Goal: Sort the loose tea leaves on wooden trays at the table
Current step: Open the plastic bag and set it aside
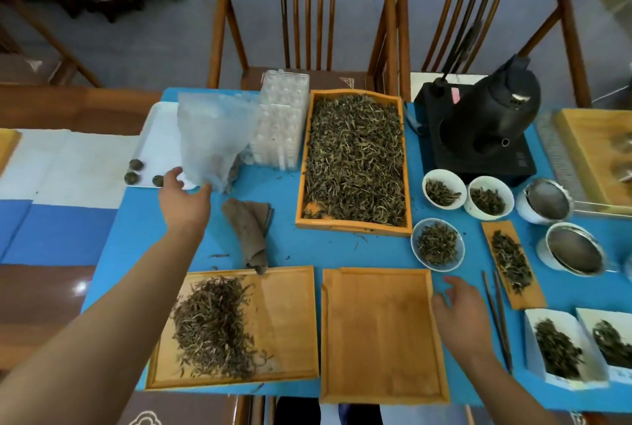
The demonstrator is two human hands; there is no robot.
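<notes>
Lying left of right hand (460, 313) fingers (448, 282) — empty tray (379, 332)

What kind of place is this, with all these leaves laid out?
Likely a tea shop or tasting room. Wooden trays of loose tea leaves cover a blue table, small white cups hold leaf samples, and a black kettle sits on a heater beside metal strainers.
</notes>
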